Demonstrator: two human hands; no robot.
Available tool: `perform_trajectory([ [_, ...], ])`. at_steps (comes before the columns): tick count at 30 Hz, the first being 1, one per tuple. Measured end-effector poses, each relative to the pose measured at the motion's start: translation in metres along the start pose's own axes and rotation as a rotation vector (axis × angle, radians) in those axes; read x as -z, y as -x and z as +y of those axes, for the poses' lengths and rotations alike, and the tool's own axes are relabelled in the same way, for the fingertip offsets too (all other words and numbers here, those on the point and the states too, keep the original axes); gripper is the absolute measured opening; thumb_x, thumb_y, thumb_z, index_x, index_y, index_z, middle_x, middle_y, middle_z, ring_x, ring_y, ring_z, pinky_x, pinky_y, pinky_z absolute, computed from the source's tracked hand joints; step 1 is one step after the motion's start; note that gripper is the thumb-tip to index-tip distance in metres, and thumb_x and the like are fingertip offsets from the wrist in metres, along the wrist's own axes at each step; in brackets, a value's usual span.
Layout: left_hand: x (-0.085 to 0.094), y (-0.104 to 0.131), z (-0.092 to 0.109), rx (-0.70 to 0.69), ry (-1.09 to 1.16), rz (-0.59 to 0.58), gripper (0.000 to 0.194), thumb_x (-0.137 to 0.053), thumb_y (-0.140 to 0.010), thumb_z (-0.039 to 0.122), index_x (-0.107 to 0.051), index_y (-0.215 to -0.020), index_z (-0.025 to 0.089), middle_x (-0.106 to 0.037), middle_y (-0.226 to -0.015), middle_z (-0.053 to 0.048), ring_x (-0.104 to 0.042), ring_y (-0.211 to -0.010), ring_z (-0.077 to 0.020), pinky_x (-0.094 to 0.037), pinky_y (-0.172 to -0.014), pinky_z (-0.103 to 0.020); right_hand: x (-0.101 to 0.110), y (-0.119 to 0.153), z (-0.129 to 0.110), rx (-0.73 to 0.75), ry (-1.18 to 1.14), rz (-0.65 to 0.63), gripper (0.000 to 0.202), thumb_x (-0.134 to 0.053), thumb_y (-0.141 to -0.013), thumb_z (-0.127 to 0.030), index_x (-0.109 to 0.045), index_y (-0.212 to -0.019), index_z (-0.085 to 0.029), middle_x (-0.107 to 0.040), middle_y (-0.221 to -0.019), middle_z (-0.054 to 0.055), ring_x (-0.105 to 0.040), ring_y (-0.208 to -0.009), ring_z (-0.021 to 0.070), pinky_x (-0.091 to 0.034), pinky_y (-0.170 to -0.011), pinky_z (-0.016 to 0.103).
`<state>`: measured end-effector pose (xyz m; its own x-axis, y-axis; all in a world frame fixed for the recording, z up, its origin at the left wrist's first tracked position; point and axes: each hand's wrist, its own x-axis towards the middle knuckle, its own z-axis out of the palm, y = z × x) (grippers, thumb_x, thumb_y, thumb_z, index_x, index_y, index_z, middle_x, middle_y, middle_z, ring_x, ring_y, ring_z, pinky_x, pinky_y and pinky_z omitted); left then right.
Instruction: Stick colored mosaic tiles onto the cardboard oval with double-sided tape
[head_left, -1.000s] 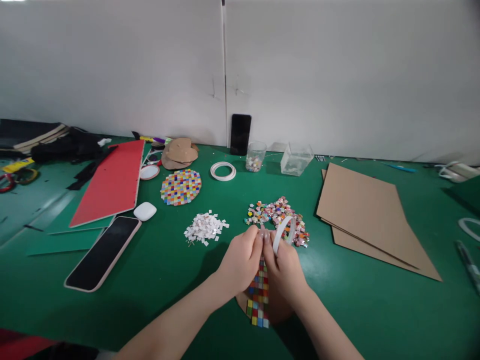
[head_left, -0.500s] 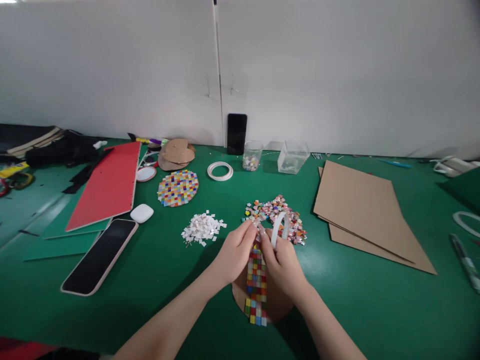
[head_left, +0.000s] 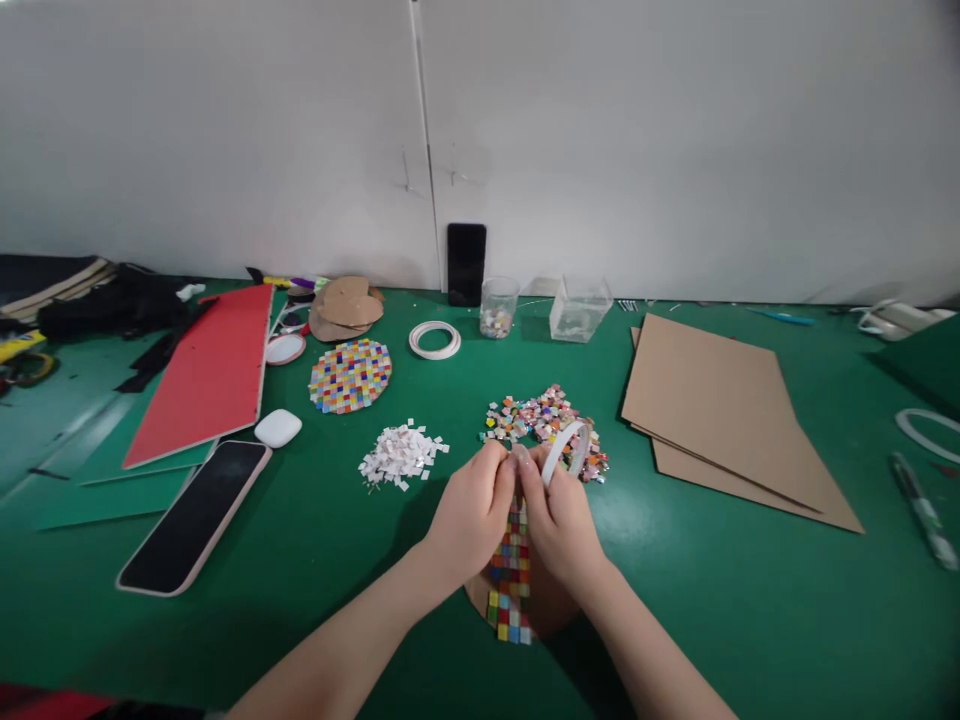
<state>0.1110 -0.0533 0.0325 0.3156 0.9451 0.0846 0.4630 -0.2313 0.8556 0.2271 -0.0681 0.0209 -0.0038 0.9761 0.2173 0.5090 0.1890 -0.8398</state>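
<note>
My left hand [head_left: 472, 500] and my right hand [head_left: 561, 520] meet with fingertips pinched together over a cardboard piece [head_left: 551, 605]. My right hand also has a narrow roll of white tape [head_left: 555, 453] held against its fingers. Whatever the left fingers pinch is too small and hidden to make out. Under the hands, a strip of coloured mosaic tiles [head_left: 511, 580] runs down the cardboard; its upper end is covered by my fingers. Just beyond lies a heap of mixed shiny tiles [head_left: 536, 415], with a pile of white tiles [head_left: 401, 455] to the left.
At left lie a phone [head_left: 195, 520], a white case [head_left: 278, 428] and a red board [head_left: 206, 370]. A tiled disc [head_left: 350, 376], a tape ring [head_left: 435, 340], a cup [head_left: 498, 308] and a clear box [head_left: 580, 310] stand farther back. Cardboard sheets [head_left: 709, 410] are at right.
My fingers have closed in tighter together, with the left hand's knuckles turned up more. The tape roll has tilted slightly rightward. The whole view has shifted a little.
</note>
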Motion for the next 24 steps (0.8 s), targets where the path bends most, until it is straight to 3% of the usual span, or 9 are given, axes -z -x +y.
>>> perform_trajectory([
  [10,0.005,-0.003,0.002,0.099,0.214,-0.085,0.026,-0.033,-0.092,0.028,-0.031,-0.067,0.019,-0.034,-0.06,0.005,-0.032,-0.054,-0.0094,-0.026,-0.051,-0.024,-0.004,0.0,0.01,0.116,0.218,0.087,0.024,-0.027,-0.093,-0.026,-0.043,-0.077,-0.02,-0.053,-0.062,0.003,-0.051,-0.049,0.016,-0.035,-0.045,0.025],
  [18,0.015,-0.007,0.001,0.408,0.851,-0.339,0.025,-0.038,-0.088,0.027,-0.032,-0.066,0.018,-0.025,-0.055,0.009,-0.019,-0.041,-0.0034,-0.014,-0.043,-0.021,-0.001,-0.003,0.012,0.285,0.379,0.109,0.026,-0.026,-0.093,-0.023,-0.046,-0.079,-0.018,-0.056,-0.061,0.005,-0.055,-0.051,0.0182,-0.035,-0.045,0.026],
  [24,0.02,-0.009,-0.003,0.48,1.164,-0.478,0.022,-0.04,-0.089,0.023,-0.038,-0.068,0.016,-0.028,-0.054,0.009,-0.017,-0.037,-0.001,-0.013,-0.039,-0.018,0.001,-0.004,0.007,0.296,0.339,0.13,0.026,-0.027,-0.093,-0.022,-0.043,-0.073,-0.02,-0.05,-0.055,0.001,-0.047,-0.043,0.0148,-0.032,-0.043,0.026],
])
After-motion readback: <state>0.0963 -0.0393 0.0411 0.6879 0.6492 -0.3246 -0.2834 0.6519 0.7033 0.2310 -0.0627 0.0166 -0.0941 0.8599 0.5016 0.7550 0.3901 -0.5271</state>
